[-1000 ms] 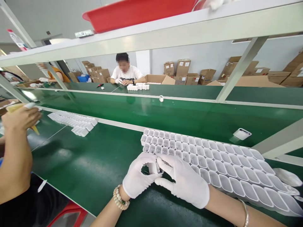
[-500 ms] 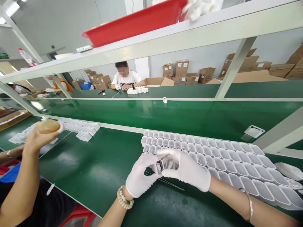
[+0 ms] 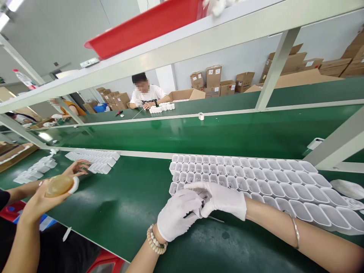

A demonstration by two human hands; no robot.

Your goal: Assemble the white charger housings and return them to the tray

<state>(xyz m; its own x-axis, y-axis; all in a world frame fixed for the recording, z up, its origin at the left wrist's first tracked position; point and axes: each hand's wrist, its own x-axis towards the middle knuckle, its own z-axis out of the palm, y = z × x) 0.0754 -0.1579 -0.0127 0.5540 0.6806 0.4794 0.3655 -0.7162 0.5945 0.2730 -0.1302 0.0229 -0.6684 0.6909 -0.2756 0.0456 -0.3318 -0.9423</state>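
Observation:
My left hand [image 3: 179, 215] and my right hand [image 3: 220, 199], both in white gloves, meet above the bench in front of me. Their fingers are closed around a small white plastic housing, of which only a dark bit shows between the gloves. Just behind them stand rows of open white plastic housings [image 3: 273, 189], and my right wrist passes close over the nearest row. A thin metal rod [image 3: 217, 219] lies on the green bench under my hands, partly covered by them.
To the left, a co-worker's hand holds a rounded amber object [image 3: 59, 185] near more white housings [image 3: 99, 167]. A shelf post [image 3: 338, 148] stands at right. Overhead, the shelf carries a red tray [image 3: 148, 28]. One white piece [image 3: 201, 116] sits beyond the bench.
My hands have drawn closer together around the housing, hiding more of it; the left has turned over it. The co-worker's amber object has moved down. The view has tilted slightly.

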